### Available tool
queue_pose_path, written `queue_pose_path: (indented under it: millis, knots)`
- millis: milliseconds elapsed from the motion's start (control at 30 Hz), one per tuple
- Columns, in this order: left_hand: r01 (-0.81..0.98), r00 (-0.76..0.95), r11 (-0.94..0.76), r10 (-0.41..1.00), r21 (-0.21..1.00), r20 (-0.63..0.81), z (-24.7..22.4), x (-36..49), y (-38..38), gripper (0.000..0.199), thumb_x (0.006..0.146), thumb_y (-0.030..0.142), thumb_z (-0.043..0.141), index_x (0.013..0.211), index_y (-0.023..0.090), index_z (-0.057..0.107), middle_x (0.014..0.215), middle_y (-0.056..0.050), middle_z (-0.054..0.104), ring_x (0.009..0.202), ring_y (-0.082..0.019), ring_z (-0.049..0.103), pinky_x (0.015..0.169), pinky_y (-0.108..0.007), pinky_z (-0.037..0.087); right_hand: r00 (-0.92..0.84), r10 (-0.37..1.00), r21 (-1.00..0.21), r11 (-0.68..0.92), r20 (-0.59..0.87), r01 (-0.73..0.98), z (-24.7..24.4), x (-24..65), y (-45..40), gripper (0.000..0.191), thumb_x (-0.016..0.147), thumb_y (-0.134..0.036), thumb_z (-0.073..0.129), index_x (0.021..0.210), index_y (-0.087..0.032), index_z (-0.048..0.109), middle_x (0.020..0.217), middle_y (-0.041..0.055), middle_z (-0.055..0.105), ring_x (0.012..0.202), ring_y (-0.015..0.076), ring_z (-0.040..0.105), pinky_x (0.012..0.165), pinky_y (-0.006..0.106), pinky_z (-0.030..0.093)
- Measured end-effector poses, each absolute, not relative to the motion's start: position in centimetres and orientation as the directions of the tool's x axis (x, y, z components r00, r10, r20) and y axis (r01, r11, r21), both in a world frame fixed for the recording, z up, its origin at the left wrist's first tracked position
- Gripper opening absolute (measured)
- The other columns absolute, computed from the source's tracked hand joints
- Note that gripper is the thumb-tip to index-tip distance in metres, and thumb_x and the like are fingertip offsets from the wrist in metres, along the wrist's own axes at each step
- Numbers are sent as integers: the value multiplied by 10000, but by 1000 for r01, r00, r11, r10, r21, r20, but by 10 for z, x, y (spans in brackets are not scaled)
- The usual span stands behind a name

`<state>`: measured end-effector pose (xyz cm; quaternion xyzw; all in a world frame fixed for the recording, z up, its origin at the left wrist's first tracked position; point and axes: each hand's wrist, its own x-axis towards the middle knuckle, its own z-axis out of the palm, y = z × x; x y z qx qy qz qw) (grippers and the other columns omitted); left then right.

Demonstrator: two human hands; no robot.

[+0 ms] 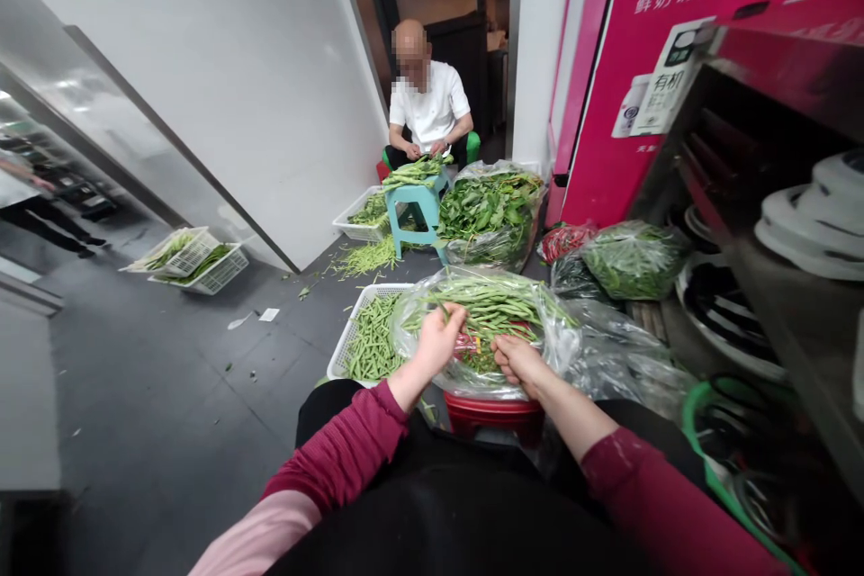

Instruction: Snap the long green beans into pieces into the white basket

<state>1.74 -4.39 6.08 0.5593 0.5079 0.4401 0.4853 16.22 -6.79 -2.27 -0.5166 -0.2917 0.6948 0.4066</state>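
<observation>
My left hand (440, 335) is closed in a pinch on a green bean, of which only a short dark piece shows at the fingertips. Lower and to the right, my right hand (518, 360) has its fingers curled together; what they hold, if anything, is hidden. Both hands are over an open clear plastic bag (557, 337) resting on a red stool (492, 417). Long green beans (499, 301) lie in the bag's far part, with small green bits nearer me. Left of the bag, a white basket (337, 358) holds short bean pieces (373, 337).
Opposite, a person (432, 103) in white handles greens over a light-blue stool (413, 194). Beside it sit a large bag of leafy greens (496, 207) and another white basket (344, 223). A metal shelf (762, 279) and green basket (695, 432) flank my right. Stacked baskets (212, 274) stand left.
</observation>
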Motion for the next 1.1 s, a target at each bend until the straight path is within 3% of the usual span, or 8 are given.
queue_pose_path:
  millis: [100,233,433,600,700,833,967,1100]
  knots:
    - [362,311,-305,930,881,194,62,24,-69,192,770,325,521,720,172,625,616,-14,577,601,-112,502,606,-217,383,-53,857,-799,-499,-513,-335,-22,159,-65,231,832,-376,430,690,-198,392,382,-112,294,275,23,158,313,155,80]
    - [390,418,-393,881,832,220,53,26,-87,206,796,314,481,751,183,633,698,-34,611,649,-126,523,649,-231,390,30,833,-773,-499,-552,-392,-21,153,-66,223,864,-323,381,677,-203,369,370,-112,298,262,26,169,299,150,94]
    - [232,237,-107,970,967,51,63,30,-74,296,767,429,504,703,150,577,523,17,497,487,-84,428,514,-208,348,-15,860,-740,-447,-510,-502,-29,160,-61,256,849,-346,427,658,-212,323,388,-112,308,275,22,159,299,145,91]
    - [-3,221,57,974,998,-55,82,30,-68,351,721,493,554,700,143,531,442,67,383,378,-32,305,395,-167,216,141,828,-735,-388,-543,-556,-26,173,-54,279,860,-391,405,663,-200,355,391,-115,252,288,22,141,306,141,89]
    - [-66,325,166,936,984,-136,79,31,-66,353,720,490,561,729,139,532,430,71,396,338,-19,259,368,-168,171,-173,855,-667,-495,-489,-557,-16,172,-60,320,837,-469,424,696,-182,423,441,-83,339,313,26,200,316,147,146]
    - [-137,428,350,865,927,-263,56,28,-54,341,707,477,571,735,142,518,414,82,395,289,-13,189,345,-181,151,-650,692,-559,-688,-313,-463,-4,167,-76,420,818,-566,375,724,-168,471,517,-46,410,334,23,223,320,146,122]
    - [-145,393,379,870,914,-298,36,23,-44,316,701,449,583,738,141,523,425,86,397,282,-8,176,343,-179,144,-657,685,-565,-691,-314,-451,-3,166,-83,366,851,-500,367,693,-178,437,471,-74,312,326,27,185,319,141,115]
    - [32,194,189,962,981,-192,34,27,-52,291,691,423,596,692,136,546,467,45,473,341,-36,322,377,-185,235,-445,777,-584,-629,-446,-513,-9,160,-81,378,835,-512,402,653,-181,391,450,-94,270,310,23,181,305,143,123]
